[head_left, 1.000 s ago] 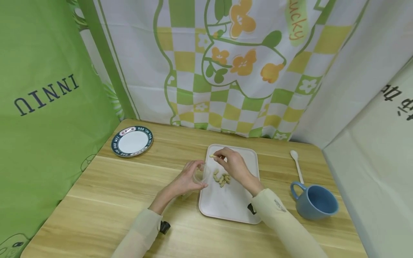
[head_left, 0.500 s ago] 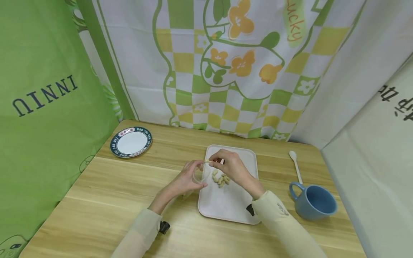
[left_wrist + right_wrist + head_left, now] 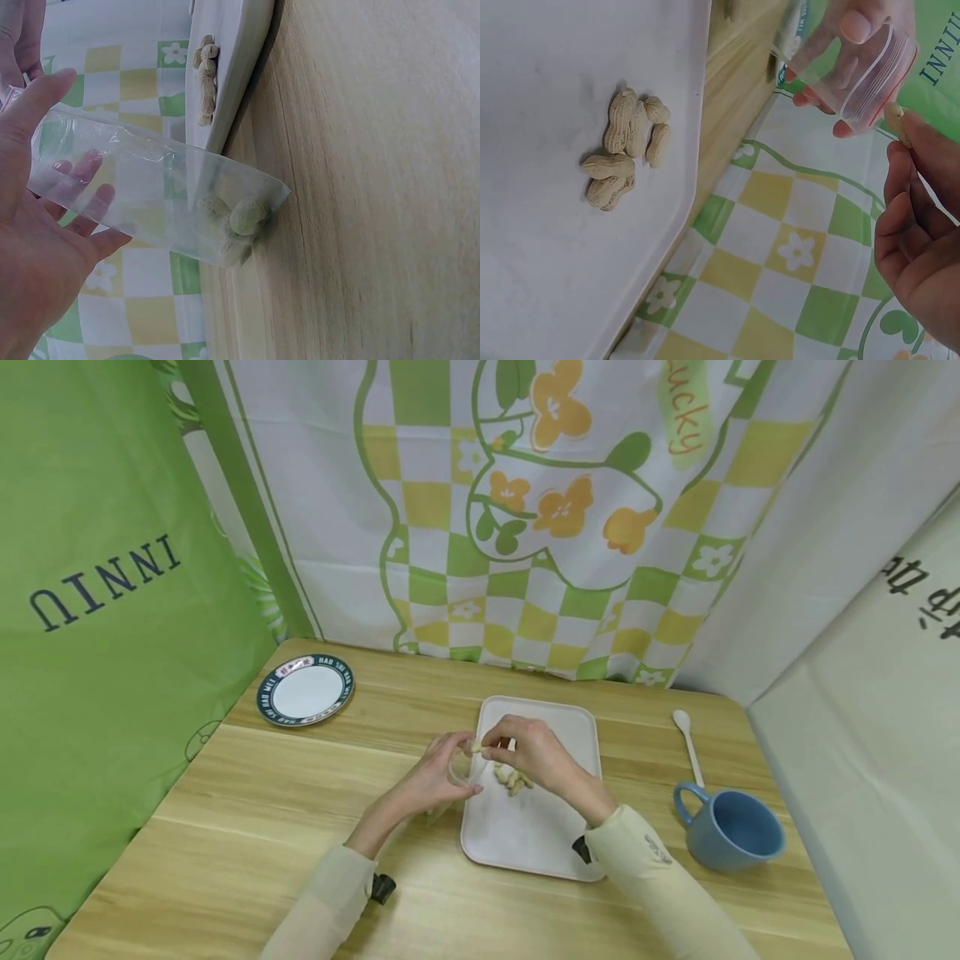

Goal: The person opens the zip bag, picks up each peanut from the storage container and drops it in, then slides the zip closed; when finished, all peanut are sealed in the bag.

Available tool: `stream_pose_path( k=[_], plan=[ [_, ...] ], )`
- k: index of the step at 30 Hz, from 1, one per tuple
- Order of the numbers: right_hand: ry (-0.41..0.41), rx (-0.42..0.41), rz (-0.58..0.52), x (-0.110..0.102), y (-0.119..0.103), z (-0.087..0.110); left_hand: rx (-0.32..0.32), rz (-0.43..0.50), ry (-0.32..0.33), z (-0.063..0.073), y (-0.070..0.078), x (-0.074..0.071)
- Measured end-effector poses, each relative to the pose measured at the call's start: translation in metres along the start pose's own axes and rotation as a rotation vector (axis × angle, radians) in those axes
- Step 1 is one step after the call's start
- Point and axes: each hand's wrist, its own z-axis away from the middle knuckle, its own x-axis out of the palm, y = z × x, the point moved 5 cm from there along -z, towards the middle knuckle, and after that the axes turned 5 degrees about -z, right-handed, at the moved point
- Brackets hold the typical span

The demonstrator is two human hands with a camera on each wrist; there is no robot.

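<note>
My left hand (image 3: 431,777) holds a clear zip bag (image 3: 150,172) upright around its mouth, thumb and fingers spreading it open. Several peanuts (image 3: 244,217) lie in the bag's bottom corner, low over the table. Between thumb and forefinger my right hand (image 3: 532,752) pinches one peanut (image 3: 895,120), right at the bag's red-edged mouth (image 3: 889,97). Under the right hand, a loose pile of peanuts (image 3: 622,146) rests on the white tray (image 3: 532,835). In the head view the fingers hide part of that pile.
A dark-rimmed plate (image 3: 306,690) sits at the table's back left. On the right are a blue mug (image 3: 731,831) and a white spoon (image 3: 688,747). A patterned curtain (image 3: 555,527) hangs behind the wooden table (image 3: 225,827).
My right hand has brought the pinched peanut left and toward me, from above the tray to the bag's mouth. The left hand and the bag have stayed in place.
</note>
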Motion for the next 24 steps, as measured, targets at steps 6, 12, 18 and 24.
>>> stream_pose_path(
  k=[6,12,18,24],
  plan=[
    [-0.026,-0.008,-0.009,0.004,0.0,-0.001,-0.027,-0.001,-0.02,0.0,-0.001,0.001],
    [-0.03,-0.042,0.024,0.006,-0.003,-0.001,-0.024,0.0,-0.025,0.0,0.0,0.001],
    [-0.031,-0.091,0.142,0.008,-0.011,-0.001,-0.012,-0.003,-0.019,0.0,0.002,0.001],
    [-0.09,-0.127,0.164,0.012,-0.015,-0.001,-0.011,-0.004,-0.016,0.0,0.001,0.0]
  ],
)
